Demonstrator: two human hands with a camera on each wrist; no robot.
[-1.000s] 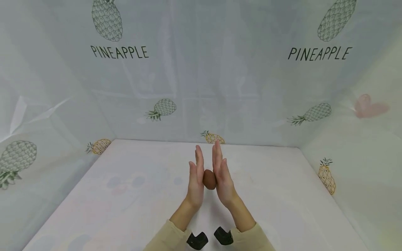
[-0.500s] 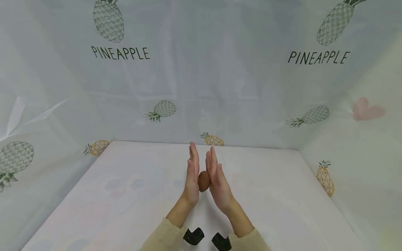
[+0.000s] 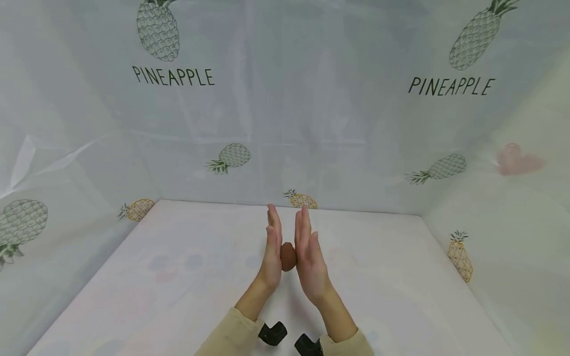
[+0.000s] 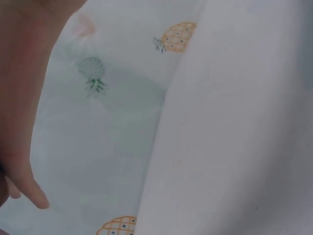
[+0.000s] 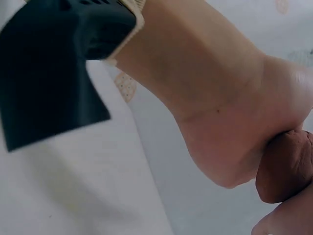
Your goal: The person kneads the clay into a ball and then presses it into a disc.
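Observation:
Between my two upright palms sits a smooth brown lump that looks like modelling clay (image 3: 288,256), roughly egg-shaped. My left hand (image 3: 270,257) presses it from the left with straight fingers pointing away from me. From the other side, the flat palm of my right hand (image 3: 311,267) touches it, fingers likewise straight. A crease shows on the lump (image 5: 286,166) in the right wrist view, against the heel of my right hand (image 5: 234,132). The left wrist view catches only part of my left hand (image 4: 19,107) at its left edge; the lump is out of that picture.
A white table (image 3: 378,277) lies under the hands. Pale sheeting (image 3: 311,99) printed with pineapples stands behind it and on both sides. Black wrist cameras (image 3: 272,333) stick out inward from the beige sleeves (image 3: 229,333), close to each other.
Both hands and the lump have shifted slightly left. The palms slide against each other: first the right fingertips reach farther, then the left, and now they are nearly level.

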